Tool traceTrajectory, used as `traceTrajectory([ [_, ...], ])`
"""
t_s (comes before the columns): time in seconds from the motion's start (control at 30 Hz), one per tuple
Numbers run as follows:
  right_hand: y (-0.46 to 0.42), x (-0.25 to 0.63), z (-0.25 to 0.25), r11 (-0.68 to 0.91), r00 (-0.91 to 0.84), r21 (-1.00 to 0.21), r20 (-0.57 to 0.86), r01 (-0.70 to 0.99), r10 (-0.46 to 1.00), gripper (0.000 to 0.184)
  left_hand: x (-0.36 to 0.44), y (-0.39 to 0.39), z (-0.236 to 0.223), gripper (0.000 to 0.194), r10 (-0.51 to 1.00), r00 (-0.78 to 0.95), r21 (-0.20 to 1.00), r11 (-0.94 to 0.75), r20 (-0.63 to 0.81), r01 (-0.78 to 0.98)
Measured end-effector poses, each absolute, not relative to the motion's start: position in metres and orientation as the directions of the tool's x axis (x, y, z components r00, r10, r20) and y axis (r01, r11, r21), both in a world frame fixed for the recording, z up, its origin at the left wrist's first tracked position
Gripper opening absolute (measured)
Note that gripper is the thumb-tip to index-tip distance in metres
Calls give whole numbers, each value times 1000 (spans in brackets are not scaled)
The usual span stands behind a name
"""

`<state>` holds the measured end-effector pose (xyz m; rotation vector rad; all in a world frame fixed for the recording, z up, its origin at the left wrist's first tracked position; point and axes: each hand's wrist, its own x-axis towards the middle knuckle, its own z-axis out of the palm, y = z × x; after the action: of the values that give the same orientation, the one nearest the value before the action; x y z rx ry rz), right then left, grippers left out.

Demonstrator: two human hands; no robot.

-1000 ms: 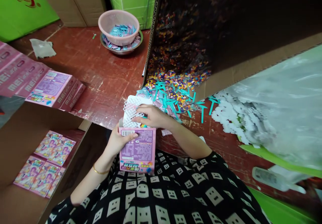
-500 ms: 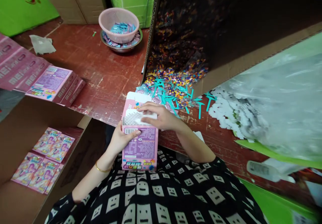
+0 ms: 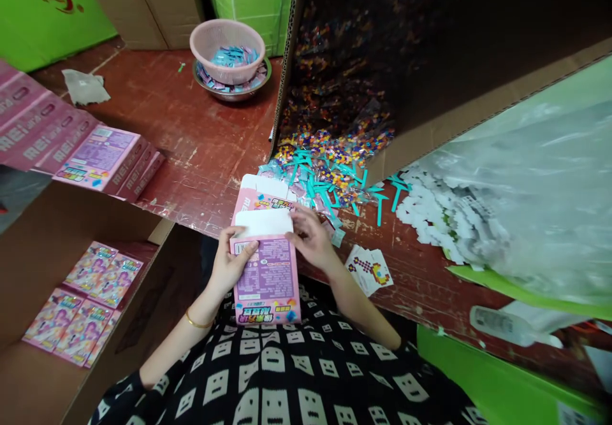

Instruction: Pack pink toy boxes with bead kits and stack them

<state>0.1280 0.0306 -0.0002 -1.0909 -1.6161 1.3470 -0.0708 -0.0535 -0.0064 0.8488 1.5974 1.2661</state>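
Observation:
My left hand (image 3: 230, 262) grips a pink and purple cardboard box (image 3: 265, 278) along its left side, thumb across the printed face near the barcode. The box leans against my patterned top, its top end pointing away from me. A plain white flap (image 3: 262, 223) lies at the box mouth, and a longer printed flap stands up behind it. My right hand (image 3: 310, 234) is closed at the right corner of the mouth, fingers and thumb pinching the flap's side. Just right of that hand, printed pattern cards (image 3: 370, 269) lie on the table.
Ahead are teal T-shaped tools (image 3: 380, 205) and bags of coloured beads (image 3: 335, 148) spilling from a large carton. White cut sheets (image 3: 440, 218) lie to the right. A pink basket (image 3: 227, 49) sits in a metal bowl. Finished-looking boxes (image 3: 98, 154) are stacked left, above an open carton (image 3: 29, 246).
My right hand has moved from over the box mouth to its right corner. The patterned white sheet there is now hidden behind a plain flap. The cards on the table have come into view.

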Motion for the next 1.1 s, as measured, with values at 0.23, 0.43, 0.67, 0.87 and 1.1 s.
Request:
traceTrajectory([
  [0.23,-15,115,-31,-54,-249,-999,-54,7,967,30,-66,-49,-9,45,897,-390,978,197,-207,-65],
  [0.43,-7,112,-3,39,-287,-998,50,-43,957,37,-68,-45,0,40,956,-254,989,138,-149,-60],
  [0.67,26,120,22,-176,-612,-984,-148,14,777,30,-70,-44,10,37,898,-305,944,267,-316,-192],
  [0.87,38,130,2,-400,-689,-917,-301,18,660,36,-65,-49,-3,33,944,-240,972,203,-226,-115],
  [1.1,36,143,2,-148,-721,-989,-121,26,682,33,-62,-42,-12,49,945,-256,979,184,-201,-91],
])
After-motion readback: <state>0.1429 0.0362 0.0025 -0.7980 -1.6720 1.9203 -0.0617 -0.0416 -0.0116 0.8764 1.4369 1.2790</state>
